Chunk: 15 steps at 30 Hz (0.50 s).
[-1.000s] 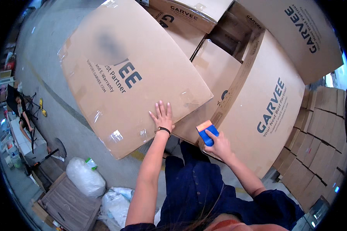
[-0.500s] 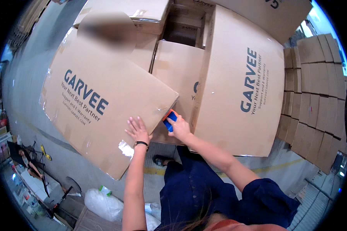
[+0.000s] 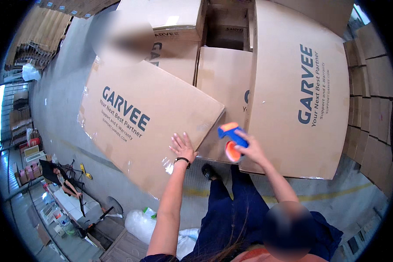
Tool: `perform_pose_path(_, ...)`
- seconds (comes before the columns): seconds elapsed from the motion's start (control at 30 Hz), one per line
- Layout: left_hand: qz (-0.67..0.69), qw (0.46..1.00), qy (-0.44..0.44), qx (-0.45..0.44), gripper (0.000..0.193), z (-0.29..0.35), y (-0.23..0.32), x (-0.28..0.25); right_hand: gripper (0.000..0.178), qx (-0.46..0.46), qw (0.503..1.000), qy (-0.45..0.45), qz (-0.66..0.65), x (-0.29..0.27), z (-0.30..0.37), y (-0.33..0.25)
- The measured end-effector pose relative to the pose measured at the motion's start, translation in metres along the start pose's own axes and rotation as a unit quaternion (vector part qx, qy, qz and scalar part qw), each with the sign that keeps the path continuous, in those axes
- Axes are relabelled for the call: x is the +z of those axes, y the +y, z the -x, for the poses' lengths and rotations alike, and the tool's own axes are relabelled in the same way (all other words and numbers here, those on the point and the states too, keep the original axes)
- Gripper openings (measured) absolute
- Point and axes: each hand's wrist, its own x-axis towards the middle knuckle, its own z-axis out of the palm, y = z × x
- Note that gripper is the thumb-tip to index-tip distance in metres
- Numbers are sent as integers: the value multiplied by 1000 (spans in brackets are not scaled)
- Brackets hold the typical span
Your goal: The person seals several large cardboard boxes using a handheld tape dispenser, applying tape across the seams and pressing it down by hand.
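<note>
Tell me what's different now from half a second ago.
The right hand has drawn the blue-and-orange hand tool away from the edge of the left carton, toward the right, and turned it so that its round orange part shows. The head view has shifted too. Nothing was taken hold of or let go: the left hand stays spread on the left carton.

I see stacked cardboard (image 3: 39, 32) far left, a person (image 3: 63, 179) at a white table (image 3: 65, 201) left, a white plastic bag (image 3: 139, 225) near left.
</note>
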Motion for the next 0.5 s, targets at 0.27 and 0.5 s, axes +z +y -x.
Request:
perform_pose_path(0.27, 8, 1000, 2, 13, 115, 2, 0, -6, 50, 50, 956, 215, -193, 41, -65, 3)
perform_pose_path(0.5, 35, 999, -23, 30, 112, 2, -3, -4, 45, 88, 965, 112, -221, 9, -91, -10)
